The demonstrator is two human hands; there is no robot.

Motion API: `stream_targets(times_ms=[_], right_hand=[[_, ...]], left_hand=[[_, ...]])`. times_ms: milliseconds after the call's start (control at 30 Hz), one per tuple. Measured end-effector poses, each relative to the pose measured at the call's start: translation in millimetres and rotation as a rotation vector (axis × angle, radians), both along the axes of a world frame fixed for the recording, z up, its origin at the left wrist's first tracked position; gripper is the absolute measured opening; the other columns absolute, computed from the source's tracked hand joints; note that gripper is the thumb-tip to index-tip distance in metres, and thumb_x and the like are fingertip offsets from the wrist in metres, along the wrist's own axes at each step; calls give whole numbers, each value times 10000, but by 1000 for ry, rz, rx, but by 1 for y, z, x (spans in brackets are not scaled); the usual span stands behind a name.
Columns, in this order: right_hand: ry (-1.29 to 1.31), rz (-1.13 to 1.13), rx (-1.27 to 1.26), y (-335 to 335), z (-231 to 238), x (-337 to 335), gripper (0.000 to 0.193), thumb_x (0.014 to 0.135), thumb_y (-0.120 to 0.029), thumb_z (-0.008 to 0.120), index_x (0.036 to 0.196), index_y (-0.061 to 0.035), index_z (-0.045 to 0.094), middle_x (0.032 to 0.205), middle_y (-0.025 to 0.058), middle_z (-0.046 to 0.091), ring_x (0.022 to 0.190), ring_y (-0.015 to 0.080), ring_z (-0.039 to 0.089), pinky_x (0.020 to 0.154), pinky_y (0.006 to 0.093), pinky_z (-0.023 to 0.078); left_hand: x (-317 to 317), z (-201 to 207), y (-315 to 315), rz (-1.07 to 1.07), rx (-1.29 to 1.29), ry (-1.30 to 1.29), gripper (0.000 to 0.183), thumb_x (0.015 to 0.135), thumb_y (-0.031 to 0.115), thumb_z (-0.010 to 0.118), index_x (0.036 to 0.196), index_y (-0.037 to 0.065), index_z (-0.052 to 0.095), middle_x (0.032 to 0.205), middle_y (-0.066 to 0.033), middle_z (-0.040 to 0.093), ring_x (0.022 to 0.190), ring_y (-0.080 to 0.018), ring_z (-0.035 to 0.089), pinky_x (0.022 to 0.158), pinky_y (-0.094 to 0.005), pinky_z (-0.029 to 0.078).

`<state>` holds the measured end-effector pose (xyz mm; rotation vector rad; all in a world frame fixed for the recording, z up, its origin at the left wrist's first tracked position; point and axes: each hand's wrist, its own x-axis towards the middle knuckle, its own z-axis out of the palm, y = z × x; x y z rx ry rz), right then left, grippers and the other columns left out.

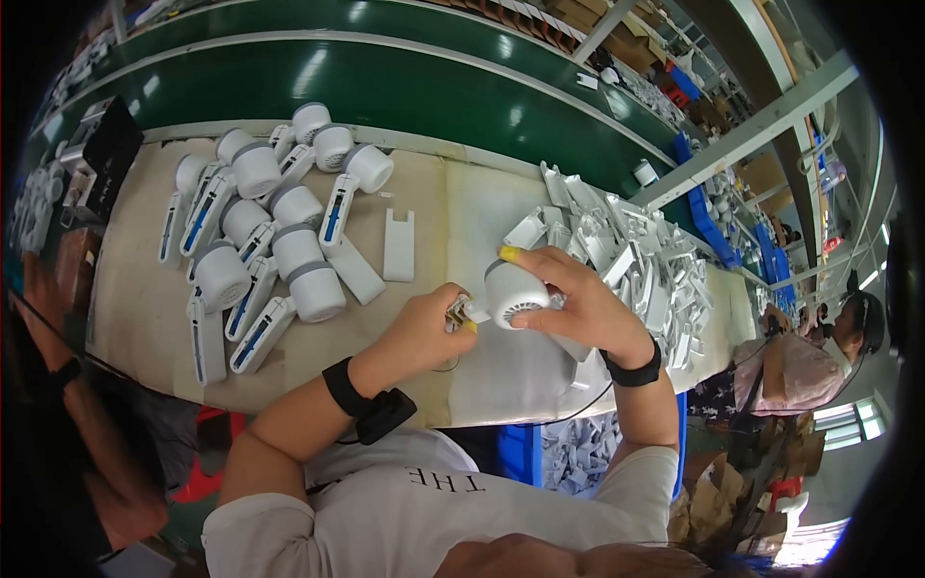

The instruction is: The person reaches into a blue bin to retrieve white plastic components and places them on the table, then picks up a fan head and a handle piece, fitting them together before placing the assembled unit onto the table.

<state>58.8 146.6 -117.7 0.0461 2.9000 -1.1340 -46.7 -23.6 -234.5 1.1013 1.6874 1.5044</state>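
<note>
My right hand (593, 303) is wrapped around a white fan head (514, 285), a short drum with a grey band and a slotted grille at one end. A narrow white neck (478, 312) sticks out of its left side. At that neck my left hand (416, 329) is closed in a pinch, with its thumb and fingers around a small part that shows only partly. Yellow covers sit on some of my fingertips. To the left lie several white fans (316, 289) with handles whose open sides show a blue strip.
Loose white handle shells (650, 279) are heaped on the right. A single flat shell (399, 247) lies left of centre. Beyond the bench runs a green conveyor belt (385, 87). A blue bin (521, 453) of white parts stands below the near edge. Other people sit at both sides.
</note>
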Motion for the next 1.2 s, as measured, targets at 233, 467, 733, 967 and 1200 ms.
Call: stream_targets(times_ms=[233,467,733,967,1200], right_hand=[[-157,44,108,7,-3,-3,630,724,-293,700,1276,-103,461,990,105,523,811,220,509,718,283,418],[99,-64,-86,13,-34,14,603,772,-335,664,1252,-34,457,1017,129,544,873,233,539,748,300,424],[-21,-305,764,20,-78,82,319,661,-156,677,937,-49,559,804,127,584,848,291,544,734,377,442],[-15,-389,824,18,-70,84,373,720,-53,537,1089,-20,495,864,159,557,779,303,556,665,393,452],[265,-312,189,-45,-40,37,592,701,-137,700,1218,-13,439,978,171,542,837,326,540,750,359,444]], left_hand=[[8,6,-2,-48,-84,102,305,735,139,604,986,-10,516,751,-95,588,601,-147,557,564,-283,446],[9,14,-1,-189,-124,-329,218,869,181,524,999,6,528,817,-68,619,644,-147,580,604,-282,470],[-2,6,3,-39,271,-811,318,903,279,494,1081,22,550,994,-94,631,820,-113,586,669,-214,469],[-5,-6,-1,-41,232,-828,246,882,144,534,1100,29,550,1056,-73,606,859,-123,589,644,-238,505],[-2,-13,6,177,360,-838,267,880,104,530,1114,-24,511,1093,-120,566,1006,-217,570,791,-347,531]])
